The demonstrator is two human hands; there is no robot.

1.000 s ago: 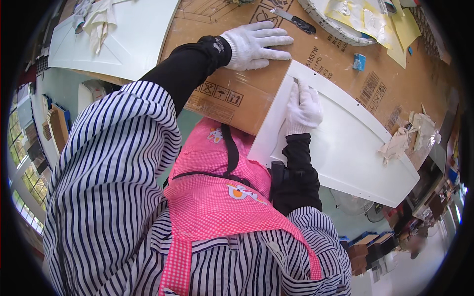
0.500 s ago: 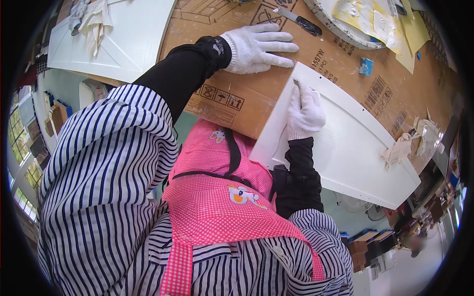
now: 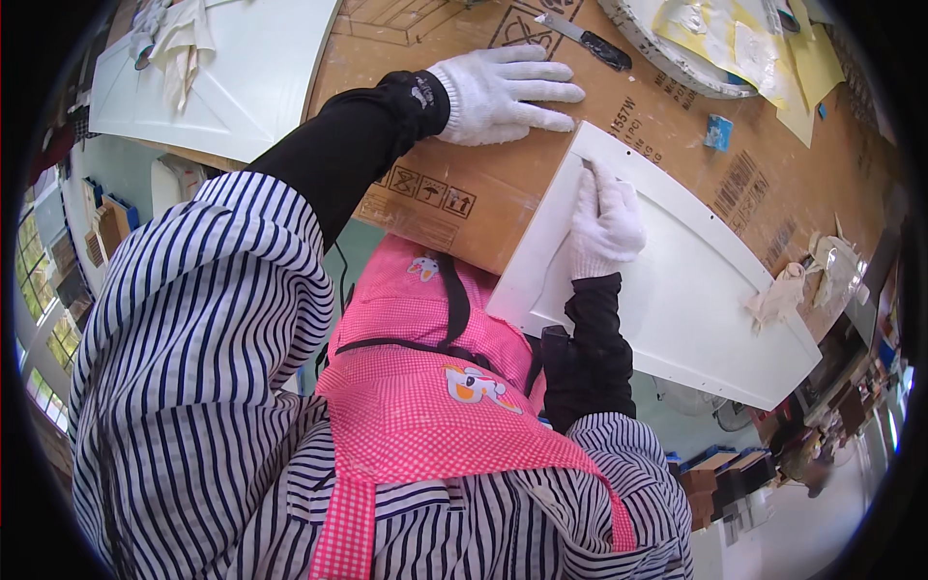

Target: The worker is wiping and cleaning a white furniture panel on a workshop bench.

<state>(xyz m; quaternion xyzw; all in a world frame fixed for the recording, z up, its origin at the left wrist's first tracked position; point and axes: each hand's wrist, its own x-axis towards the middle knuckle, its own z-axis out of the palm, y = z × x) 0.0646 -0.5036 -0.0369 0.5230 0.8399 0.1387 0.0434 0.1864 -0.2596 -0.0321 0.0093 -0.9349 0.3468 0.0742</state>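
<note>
My left hand [image 3: 505,95], in a white knit glove, lies flat with fingers spread on the brown cardboard [image 3: 464,217] covering the table, just left of a white panel [image 3: 710,290]. The panel has a raised border and small dark holes along its far edge. Over its left end, my gloved right hand [image 3: 606,224] presses down with the fingers together, two of them stretched along the recessed border line. A small dark spot shows at the fingertips. Whatever is under or between these fingers, if anything, is hidden.
A putty knife [image 3: 585,42] lies beyond my left hand, beside a round tub [image 3: 628,21] with putty-smeared yellow sheets [image 3: 744,48]. A small blue block [image 3: 717,131] sits right of them. Rags [image 3: 776,293] touch the panel's right end. Another white panel [image 3: 246,72] stands far left.
My right hand has slid slightly to the right and nearer to me along the panel's border. The left hand and the panel stay almost where they were.
</note>
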